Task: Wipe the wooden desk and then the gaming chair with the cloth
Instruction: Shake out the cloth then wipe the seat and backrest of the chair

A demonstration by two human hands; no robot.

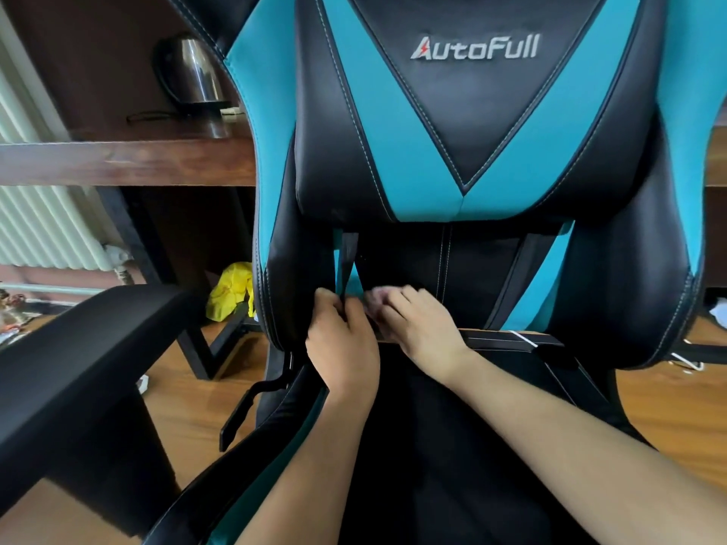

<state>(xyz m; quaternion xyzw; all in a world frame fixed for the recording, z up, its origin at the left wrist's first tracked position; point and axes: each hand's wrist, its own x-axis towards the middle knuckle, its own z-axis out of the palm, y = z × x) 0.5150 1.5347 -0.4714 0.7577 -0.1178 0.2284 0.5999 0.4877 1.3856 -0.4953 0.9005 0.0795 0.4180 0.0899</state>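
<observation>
Wiping on gaming chair; wooden desk behind lumbar cushion, prob done. L hand pinches strap below cushion. R hand curled round cloth, pressed to backrest just below cushion. Seat, armrest likely left.

We saw a wooden floor, a white ribbed radiator at the left, a steel kettle before a dark brown wall, and a crumpled yellow bag on the floor.

Left grip; right grip; both curled
</observation>
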